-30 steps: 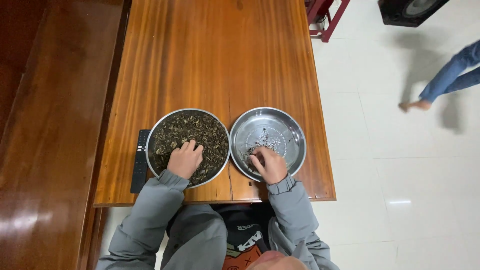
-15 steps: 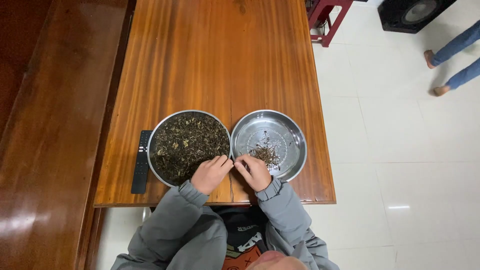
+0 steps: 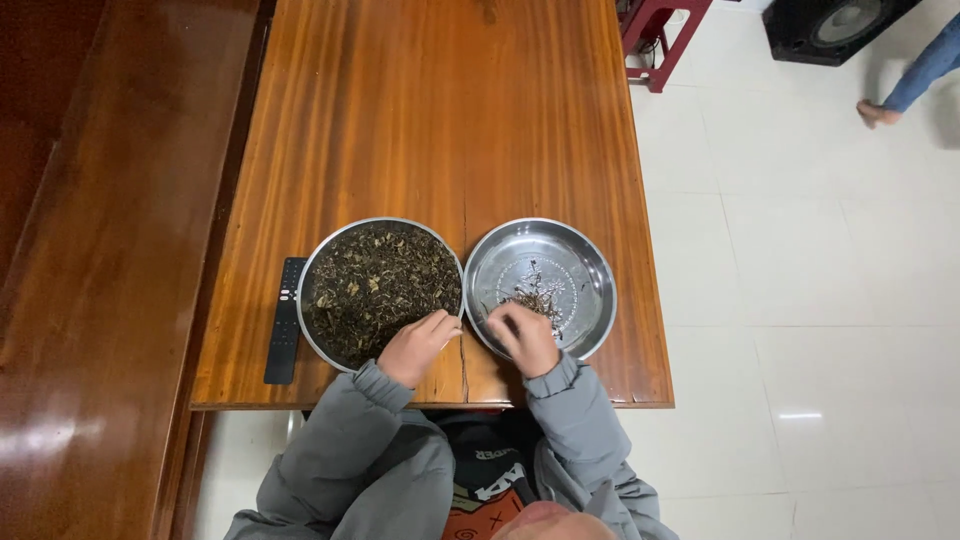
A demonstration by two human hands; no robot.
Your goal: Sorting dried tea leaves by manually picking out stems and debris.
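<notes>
Two round steel bowls sit side by side at the table's near edge. The left bowl [image 3: 308, 300] is full of dark dried leaves [image 3: 375, 285]. The right bowl [image 3: 585, 275] holds only a small pile of leaf bits [image 3: 535, 297]. My left hand [image 3: 418, 345] rests at the near right rim of the full bowl, fingers curled and pinching into the leaves. My right hand [image 3: 522, 335] hovers over the near left part of the right bowl, its fingertips bunched just beside the small pile. Whether it holds anything is hidden. Grey sleeves cover both arms.
A black remote control [image 3: 284, 320] lies left of the full bowl. The long wooden table [image 3: 450, 120] stretches away from me. A wooden bench [image 3: 90, 260] runs along the left. On the tiled floor at the far right are a red stool [image 3: 660, 30], a black speaker [image 3: 830, 25] and a person's leg [image 3: 915, 75].
My hands have parted from between the bowls: the left went back to the leaf bowl's rim, the right into the right bowl. The person at far right has walked further away.
</notes>
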